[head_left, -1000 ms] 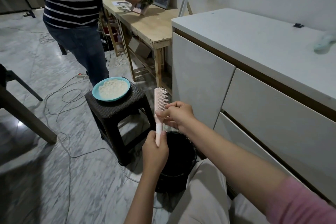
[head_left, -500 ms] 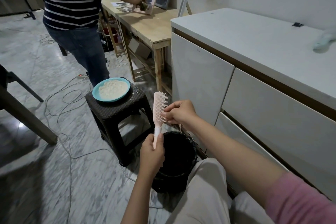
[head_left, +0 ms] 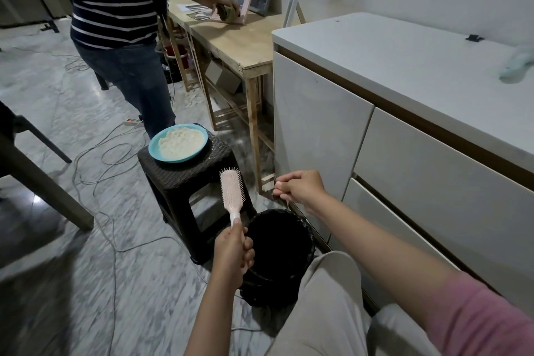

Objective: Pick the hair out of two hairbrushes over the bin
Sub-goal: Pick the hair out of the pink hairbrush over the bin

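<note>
My left hand (head_left: 233, 251) grips the handle of a pink hairbrush (head_left: 231, 191), held upright beside the left rim of a black bin (head_left: 306, 243) on the floor. Its bristles face right. My right hand (head_left: 300, 185) hovers above the bin's far rim, apart from the brush, with thumb and fingertips pinched together. A thin pale strand seems to hang from that pinch toward the bin. No second hairbrush shows clearly; a blurred pale green object (head_left: 517, 62) lies on the white counter at far right.
A dark wicker stool (head_left: 199, 179) with a blue plate of rice (head_left: 178, 143) stands left of the bin. White cabinet drawers (head_left: 318, 136) rise on the right. A person in a striped top (head_left: 115, 3) stands at a wooden table (head_left: 239, 40). Cables cross the marble floor.
My right hand has pulled away from the bristles, moving right to a spot over the bin. The brush has tilted slightly left and its back has turned more toward me.
</note>
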`<state>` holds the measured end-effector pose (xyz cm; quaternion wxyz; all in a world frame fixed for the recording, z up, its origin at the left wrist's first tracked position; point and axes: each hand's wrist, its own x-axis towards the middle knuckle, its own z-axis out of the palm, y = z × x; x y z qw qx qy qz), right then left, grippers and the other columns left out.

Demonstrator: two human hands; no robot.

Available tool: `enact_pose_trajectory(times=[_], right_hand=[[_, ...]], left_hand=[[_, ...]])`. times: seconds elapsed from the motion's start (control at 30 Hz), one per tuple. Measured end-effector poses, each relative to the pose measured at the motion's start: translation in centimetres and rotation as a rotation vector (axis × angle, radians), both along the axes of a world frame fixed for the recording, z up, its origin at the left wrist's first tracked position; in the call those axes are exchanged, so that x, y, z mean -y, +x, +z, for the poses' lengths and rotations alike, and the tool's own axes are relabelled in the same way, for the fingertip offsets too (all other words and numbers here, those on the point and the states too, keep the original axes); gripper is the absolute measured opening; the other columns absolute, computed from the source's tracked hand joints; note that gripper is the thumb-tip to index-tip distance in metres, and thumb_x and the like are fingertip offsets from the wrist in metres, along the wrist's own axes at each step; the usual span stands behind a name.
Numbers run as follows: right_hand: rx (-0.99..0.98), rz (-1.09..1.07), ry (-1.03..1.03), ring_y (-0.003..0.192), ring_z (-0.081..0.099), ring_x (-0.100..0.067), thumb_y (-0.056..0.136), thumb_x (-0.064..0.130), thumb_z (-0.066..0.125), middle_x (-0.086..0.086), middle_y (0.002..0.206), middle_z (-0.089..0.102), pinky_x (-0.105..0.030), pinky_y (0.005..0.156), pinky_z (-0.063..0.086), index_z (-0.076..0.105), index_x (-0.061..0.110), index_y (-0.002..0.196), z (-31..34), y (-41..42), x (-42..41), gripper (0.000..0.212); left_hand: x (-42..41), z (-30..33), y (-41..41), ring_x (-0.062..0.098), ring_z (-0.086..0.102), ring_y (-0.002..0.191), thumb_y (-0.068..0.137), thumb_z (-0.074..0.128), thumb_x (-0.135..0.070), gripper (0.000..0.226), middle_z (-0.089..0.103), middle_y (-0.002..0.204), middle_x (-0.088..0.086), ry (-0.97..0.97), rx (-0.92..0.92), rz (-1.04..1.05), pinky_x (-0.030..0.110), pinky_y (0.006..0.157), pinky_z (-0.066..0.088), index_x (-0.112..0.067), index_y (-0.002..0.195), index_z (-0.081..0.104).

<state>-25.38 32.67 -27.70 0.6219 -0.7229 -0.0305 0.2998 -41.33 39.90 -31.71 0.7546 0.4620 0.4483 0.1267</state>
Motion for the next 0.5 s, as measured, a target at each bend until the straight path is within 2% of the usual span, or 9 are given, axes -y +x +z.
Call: enact_pose_trajectory(times=[0.17, 0.23, 0.3, 0.37, 0.43, 0.5], right_hand=[[0.041, -0.018, -0.078, 0.063, 0.071, -0.016, 0.080, -0.007, 0.063, -0.017, 0.082, 0.071, -0.015, 0.048, 0.052, 0.066, 0.005, 0.071, -0.9, 0.2, 0.1, 0.015], [0.117, 0.024, -0.132, 0.074, 0.071, -0.018, 0.080, -0.008, 0.061, -0.016, 0.092, 0.072, -0.019, 0.061, 0.056, 0.068, 0.009, 0.072, -1.3, 0.2, 0.0, 0.020], [0.252, 0.106, -0.241, 0.098, 0.067, -0.022, 0.080, -0.006, 0.056, -0.012, 0.107, 0.071, -0.025, 0.085, 0.053, 0.073, 0.011, 0.087, -1.5, 0.3, -0.2, 0.025], [0.327, 0.197, -0.296, 0.114, 0.059, -0.021, 0.082, 0.001, 0.056, -0.010, 0.120, 0.065, -0.020, 0.089, 0.043, 0.068, 0.012, 0.110, -1.0, 0.0, -0.4, 0.033], [0.314, 0.236, -0.221, 0.121, 0.054, -0.020, 0.084, 0.009, 0.064, -0.012, 0.129, 0.059, -0.022, 0.093, 0.040, 0.060, 0.012, 0.123, -0.6, -0.1, -0.7, 0.039], [0.312, 0.246, -0.122, 0.121, 0.054, -0.022, 0.080, 0.021, 0.072, -0.012, 0.130, 0.056, -0.030, 0.102, 0.042, 0.054, 0.013, 0.129, -0.1, -0.1, -1.1, 0.054]], left_hand=[[0.0, 0.5, -0.2, 0.008, 0.029, 0.031, 0.102, 0.040, -0.038, 0.032, 0.038, 0.048, -0.002, 0.039, 0.013, -0.033, 0.018, 0.034, 0.024, -0.011, 0.084, 0.047], [0.2, 0.9, -0.2, 0.008, 0.028, 0.030, 0.102, 0.040, -0.037, 0.033, 0.038, 0.049, -0.001, 0.067, 0.019, -0.054, 0.017, 0.034, 0.024, -0.011, 0.084, 0.047], [0.3, 1.2, -0.3, 0.008, 0.028, 0.030, 0.102, 0.040, -0.037, 0.033, 0.038, 0.050, 0.001, 0.098, 0.028, -0.074, 0.018, 0.034, 0.024, -0.010, 0.085, 0.046], [0.4, 1.4, -0.3, 0.008, 0.029, 0.031, 0.102, 0.041, -0.036, 0.032, 0.038, 0.051, 0.002, 0.124, 0.034, -0.096, 0.018, 0.034, 0.023, -0.009, 0.086, 0.046], [0.6, 1.4, -0.4, 0.009, 0.028, 0.031, 0.102, 0.041, -0.035, 0.032, 0.038, 0.051, 0.002, 0.144, 0.036, -0.131, 0.017, 0.033, 0.022, -0.008, 0.086, 0.046], [0.8, 1.4, -0.4, 0.009, 0.027, 0.031, 0.102, 0.041, -0.034, 0.032, 0.037, 0.051, 0.002, 0.167, 0.033, -0.184, 0.016, 0.033, 0.022, -0.009, 0.083, 0.045]])
